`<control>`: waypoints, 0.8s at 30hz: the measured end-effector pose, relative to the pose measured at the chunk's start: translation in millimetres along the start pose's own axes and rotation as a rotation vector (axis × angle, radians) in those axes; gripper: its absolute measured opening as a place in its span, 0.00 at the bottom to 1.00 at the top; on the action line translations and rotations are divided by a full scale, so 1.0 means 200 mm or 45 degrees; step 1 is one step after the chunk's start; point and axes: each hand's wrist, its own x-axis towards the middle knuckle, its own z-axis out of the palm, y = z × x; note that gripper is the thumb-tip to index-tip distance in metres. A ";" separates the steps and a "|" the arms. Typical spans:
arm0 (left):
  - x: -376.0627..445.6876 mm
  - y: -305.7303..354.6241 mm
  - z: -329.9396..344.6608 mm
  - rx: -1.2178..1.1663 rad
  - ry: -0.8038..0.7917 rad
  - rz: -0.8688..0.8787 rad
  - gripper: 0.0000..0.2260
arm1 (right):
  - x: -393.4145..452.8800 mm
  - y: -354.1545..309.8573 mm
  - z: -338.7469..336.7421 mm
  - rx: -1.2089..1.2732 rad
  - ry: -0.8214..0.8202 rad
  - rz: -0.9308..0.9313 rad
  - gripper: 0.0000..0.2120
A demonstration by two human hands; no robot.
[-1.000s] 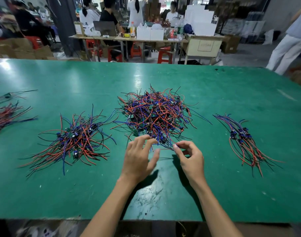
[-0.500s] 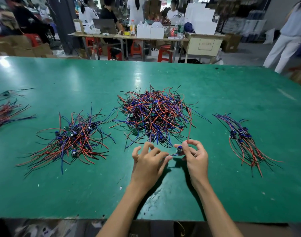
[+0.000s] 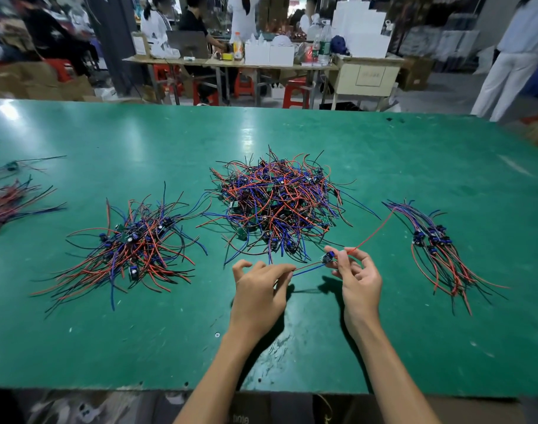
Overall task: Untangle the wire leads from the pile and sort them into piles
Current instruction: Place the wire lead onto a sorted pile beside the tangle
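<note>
I now have one lead [image 3: 327,257] clear of the pile [image 3: 277,206]. A second ago both hands were down at the pile's near edge, fingers picking at the tangle. Now the lead is lifted off the table [image 3: 292,133], stretched between my hands just in front of the pile.

My right hand [image 3: 358,278] pinches the lead at its small module between thumb and fingertips; its red wire runs up and away toward the right, over the gap to the right bundle [image 3: 436,249]. My left hand [image 3: 258,286] pinches the blue and red wires at the other end, fingers curled.

I judge the untangling of this lead done, since nothing visibly drags out of the pile with it, though the far tip of the red wire is hard to follow. What remains is to lay it with its kind: the tidy bundle toward the right edge sits closest, the looser heap [image 3: 133,243] lies toward the left edge. The middle pile is still large, so the task is far from finished.
</note>
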 end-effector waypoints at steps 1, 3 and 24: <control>0.00 0.00 0.00 0.001 -0.007 -0.019 0.07 | 0.00 0.00 0.00 0.008 0.006 0.007 0.05; 0.00 0.00 0.00 0.013 -0.016 -0.038 0.07 | 0.01 -0.01 0.00 0.019 0.009 0.017 0.06; -0.03 0.09 0.01 0.284 -0.099 -0.024 0.08 | 0.01 -0.01 -0.06 0.188 -0.123 0.105 0.13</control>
